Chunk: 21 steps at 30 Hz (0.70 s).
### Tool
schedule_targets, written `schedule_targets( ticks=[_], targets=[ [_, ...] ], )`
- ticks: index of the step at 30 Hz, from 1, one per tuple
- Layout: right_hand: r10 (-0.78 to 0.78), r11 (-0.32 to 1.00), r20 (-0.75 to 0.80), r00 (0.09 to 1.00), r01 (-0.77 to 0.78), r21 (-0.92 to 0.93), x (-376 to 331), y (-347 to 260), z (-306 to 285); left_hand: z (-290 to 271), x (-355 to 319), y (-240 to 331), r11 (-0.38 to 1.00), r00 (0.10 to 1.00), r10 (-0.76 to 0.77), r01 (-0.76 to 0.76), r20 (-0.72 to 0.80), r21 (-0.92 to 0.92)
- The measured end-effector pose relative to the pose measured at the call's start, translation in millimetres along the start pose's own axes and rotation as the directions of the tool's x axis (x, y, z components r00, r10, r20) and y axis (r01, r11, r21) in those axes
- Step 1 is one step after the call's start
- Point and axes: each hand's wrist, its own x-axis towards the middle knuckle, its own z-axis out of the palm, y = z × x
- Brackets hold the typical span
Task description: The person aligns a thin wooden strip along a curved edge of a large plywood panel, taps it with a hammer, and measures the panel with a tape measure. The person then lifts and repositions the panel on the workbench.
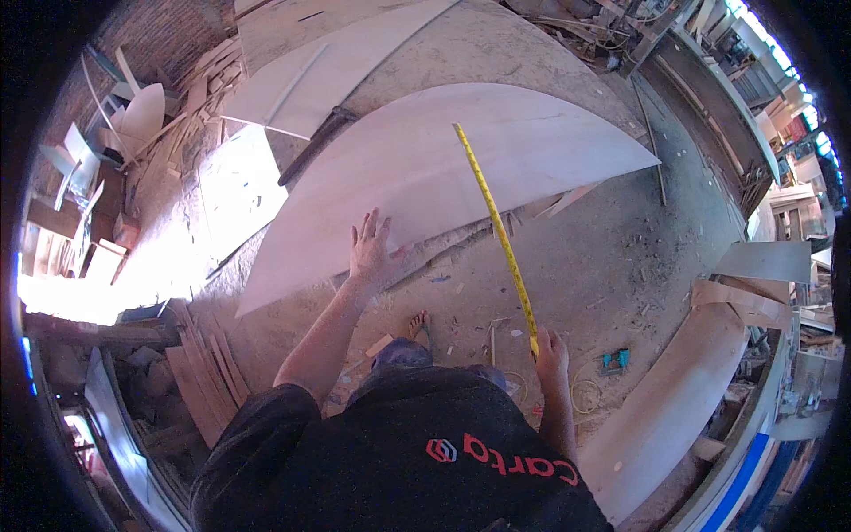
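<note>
A large pale sheet, like thin plywood, lies ahead of me with a curved far edge and a pointed right end. My left hand is at its near edge, fingers spread; whether the palm presses on it I cannot tell. In my right hand, low on the right, is a yellow tape measure. Its extended blade slants away to the left, and its free end lies over the middle of the sheet. The tape's case is mostly hidden by the fingers.
Another pale sheet lies beyond, at the far left. A teal tool rests on the dusty floor at right, near a curved pale panel. Wooden strips lie at lower left. A bare foot shows below the sheet.
</note>
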Motion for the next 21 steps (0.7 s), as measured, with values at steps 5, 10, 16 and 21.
schedule_targets(
  ticks=[5,10,16,21],
  targets=[
    [0.066,0.994,0.057,0.996,-0.071,0.089,78.9,-39.9,27.0,2.0,15.8,4.7,0.994,0.992,-0.094,0.090,0.081,0.054],
    [-0.029,0.998,0.174,0.984,0.019,0.060,143.5,-56.0,43.4,5.5,13.0,-2.8,0.992,0.987,-0.126,0.123,0.101,0.037],
    [0.120,0.988,0.287,0.950,-0.142,0.057,162.1,-80.0,43.1,2.9,7.4,-4.1,0.990,0.989,-0.138,0.136,0.059,0.025],
    [0.248,0.959,0.375,0.893,-0.281,0.035,160.5,-102.4,30.7,-4.9,5.6,0.7,0.994,0.993,-0.111,0.112,0.049,-0.013]
  ],
)
